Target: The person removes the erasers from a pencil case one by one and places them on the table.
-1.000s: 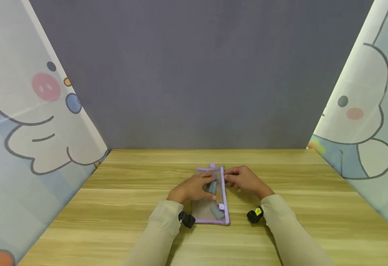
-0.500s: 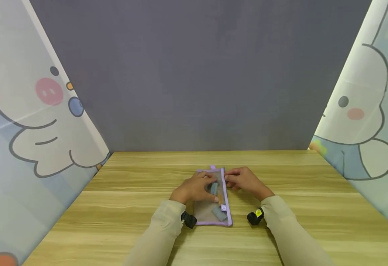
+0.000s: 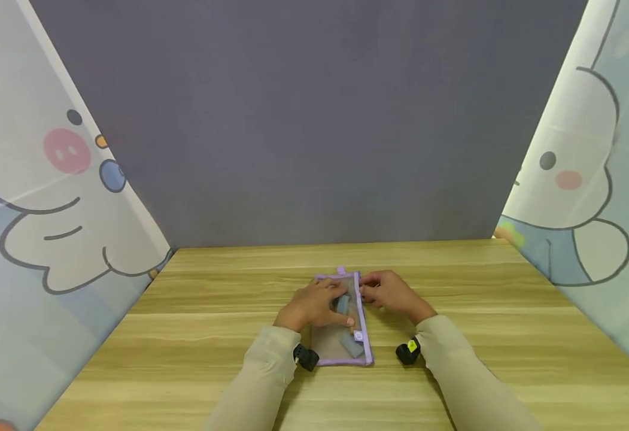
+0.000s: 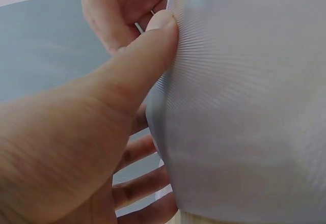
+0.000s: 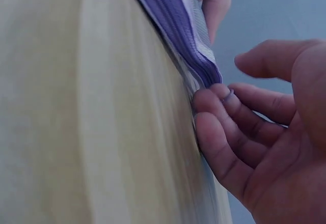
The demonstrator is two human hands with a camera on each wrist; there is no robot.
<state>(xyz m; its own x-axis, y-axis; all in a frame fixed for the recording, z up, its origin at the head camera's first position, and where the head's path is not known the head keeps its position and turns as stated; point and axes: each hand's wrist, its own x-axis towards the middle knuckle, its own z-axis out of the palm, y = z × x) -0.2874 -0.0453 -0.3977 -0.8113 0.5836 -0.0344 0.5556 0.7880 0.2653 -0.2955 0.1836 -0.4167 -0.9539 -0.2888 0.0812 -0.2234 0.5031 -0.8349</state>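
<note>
A grey see-through mesh zip pouch [image 3: 327,347] with lilac edging lies on the table, small items showing through it. My left hand [image 3: 316,305] rests on it with fingers spread; in the left wrist view the thumb [image 4: 163,25] presses the mesh into fine radiating creases. My right hand [image 3: 392,295] is at the far end of the pouch's right edge. There, in the right wrist view, its bent fingers [image 5: 214,137] touch the end of the purple zipper [image 5: 178,30], the thumb standing apart. The square zipper pull [image 3: 359,336] sits near the zipper's near end.
A blue-grey block [image 3: 352,345] and a bluish item [image 3: 343,304] lie inside the pouch. The wood-grain table [image 3: 228,335] reaches to a dark grey panel [image 3: 325,131] behind, with cartoon-printed sheets [image 3: 50,221] at both sides.
The head view has shifted slightly. Both hands keep nearly the same places at the pouch; the orange item near the left thumb shows less than before.
</note>
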